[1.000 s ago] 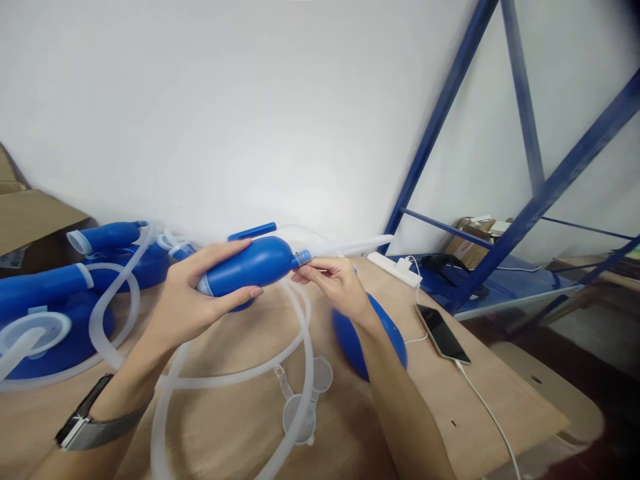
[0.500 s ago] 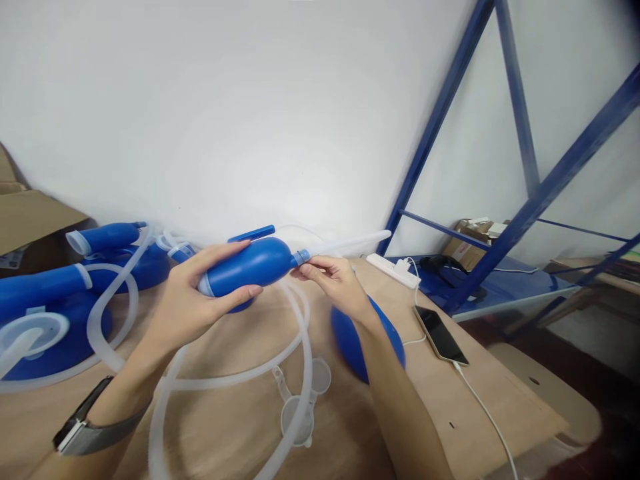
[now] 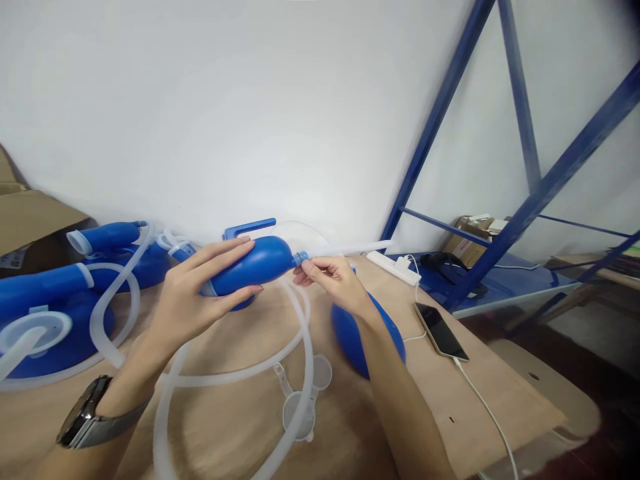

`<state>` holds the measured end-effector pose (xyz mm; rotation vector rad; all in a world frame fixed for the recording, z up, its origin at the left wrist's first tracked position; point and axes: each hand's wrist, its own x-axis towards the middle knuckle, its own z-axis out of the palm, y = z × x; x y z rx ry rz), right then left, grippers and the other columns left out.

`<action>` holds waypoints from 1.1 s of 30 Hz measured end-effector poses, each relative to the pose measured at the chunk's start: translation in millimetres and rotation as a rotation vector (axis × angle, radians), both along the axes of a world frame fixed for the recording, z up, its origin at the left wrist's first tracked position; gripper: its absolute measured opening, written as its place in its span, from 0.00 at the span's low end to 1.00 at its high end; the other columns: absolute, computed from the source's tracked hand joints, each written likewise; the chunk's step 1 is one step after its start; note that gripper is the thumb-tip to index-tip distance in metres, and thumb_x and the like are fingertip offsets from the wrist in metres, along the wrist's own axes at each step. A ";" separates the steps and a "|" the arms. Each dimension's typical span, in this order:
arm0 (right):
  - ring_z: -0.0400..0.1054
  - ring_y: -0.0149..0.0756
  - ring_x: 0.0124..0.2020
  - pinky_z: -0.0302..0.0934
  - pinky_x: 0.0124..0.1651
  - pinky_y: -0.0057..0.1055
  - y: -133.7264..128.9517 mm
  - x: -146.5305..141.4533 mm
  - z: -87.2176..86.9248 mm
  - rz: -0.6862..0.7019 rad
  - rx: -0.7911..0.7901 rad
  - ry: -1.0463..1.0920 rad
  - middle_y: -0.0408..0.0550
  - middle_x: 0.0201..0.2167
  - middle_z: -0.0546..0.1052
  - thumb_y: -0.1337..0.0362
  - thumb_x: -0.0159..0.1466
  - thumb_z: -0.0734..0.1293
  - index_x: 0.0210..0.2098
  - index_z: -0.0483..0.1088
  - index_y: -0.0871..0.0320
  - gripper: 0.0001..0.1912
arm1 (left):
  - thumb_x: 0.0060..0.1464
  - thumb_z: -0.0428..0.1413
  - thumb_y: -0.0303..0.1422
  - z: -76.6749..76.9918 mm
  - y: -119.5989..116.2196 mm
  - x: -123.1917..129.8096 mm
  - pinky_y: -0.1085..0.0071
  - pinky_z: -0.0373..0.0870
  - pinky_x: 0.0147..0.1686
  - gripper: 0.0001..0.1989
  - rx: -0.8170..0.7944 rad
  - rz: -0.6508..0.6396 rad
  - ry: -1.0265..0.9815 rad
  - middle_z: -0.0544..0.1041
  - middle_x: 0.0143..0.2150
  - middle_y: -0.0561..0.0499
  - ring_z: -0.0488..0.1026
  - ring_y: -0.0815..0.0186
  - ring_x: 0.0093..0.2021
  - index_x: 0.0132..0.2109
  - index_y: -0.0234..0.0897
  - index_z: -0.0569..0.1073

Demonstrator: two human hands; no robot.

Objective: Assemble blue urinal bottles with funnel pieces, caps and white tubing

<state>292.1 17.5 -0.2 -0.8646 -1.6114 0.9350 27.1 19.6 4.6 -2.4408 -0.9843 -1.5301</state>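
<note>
Holding the glossy blue plastic bulb-shaped vessel (image 3: 257, 263) above the table, we wrap it with our left hand (image 3: 193, 293), fingers slightly spread over its top and thumb along its underside. The thumb and fingertips of our right hand (image 3: 335, 280) pinch together at its small light-blue ringed neck (image 3: 301, 257). Pale print on the brown cardboard box (image 3: 40, 213), far to the left of the vessel, is too small for us to read, as is the reddish marking on the brown carton (image 3: 465, 252) well to its right. Beneath the vessel spreads the tan tabletop (image 3: 240, 340), slightly creased and shiny, carrying loops of translucent white hose (image 3: 308, 360) and, nearer us, a clear plastic piece with round caps (image 3: 299, 415). Left of the vessel lie more blue plastic containers (image 3: 40, 290) with hoses; to its right, a rounded blue container (image 3: 350, 340) sits partly behind our right forearm, with a white power strip (image 3: 393, 268) and a dark-screened phone (image 3: 441, 332) with a white cable plugged in farther along. Behind the vessel rises a plain white wall (image 3: 250, 100), and a blue metal rack (image 3: 440, 120) slants up to its right.
</note>
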 end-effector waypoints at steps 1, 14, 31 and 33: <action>0.78 0.36 0.32 0.75 0.41 0.34 -0.1 0.6 0.0 -0.003 -0.015 -0.002 0.50 0.30 0.84 0.39 0.63 0.73 0.33 0.83 0.59 0.27 | 0.60 0.65 0.46 -1.2 1.1 -0.6 0.51 0.72 0.66 0.26 0.042 0.002 0.029 0.79 0.63 0.49 0.77 0.49 0.61 0.64 0.51 0.76; 0.74 0.31 0.29 0.66 0.33 0.27 -4.4 15.0 6.6 0.015 -0.099 -0.135 0.48 0.31 0.82 0.42 0.67 0.71 0.38 0.83 0.59 0.24 | 0.63 0.62 0.44 -4.2 3.7 5.0 0.49 0.74 0.60 0.20 0.107 0.030 0.146 0.78 0.63 0.45 0.78 0.51 0.57 0.61 0.50 0.77; 0.48 0.55 0.78 0.47 0.77 0.54 -109.2 16.4 -119.6 0.192 -0.181 -1.029 0.62 0.77 0.55 0.48 0.66 0.74 0.80 0.38 0.57 0.57 | 0.46 0.69 0.56 9.4 3.7 0.1 0.46 0.71 0.64 0.36 -0.231 0.117 -0.214 0.71 0.56 0.47 0.71 0.48 0.61 0.58 0.45 0.74; 0.45 0.59 0.78 0.42 0.78 0.60 -110.9 11.3 -128.4 0.210 -0.179 -1.058 0.65 0.77 0.54 0.44 0.67 0.72 0.80 0.36 0.59 0.58 | 0.43 0.71 0.54 4.8 4.9 4.4 0.48 0.73 0.62 0.38 -0.264 0.106 -0.187 0.69 0.56 0.46 0.72 0.47 0.60 0.59 0.45 0.74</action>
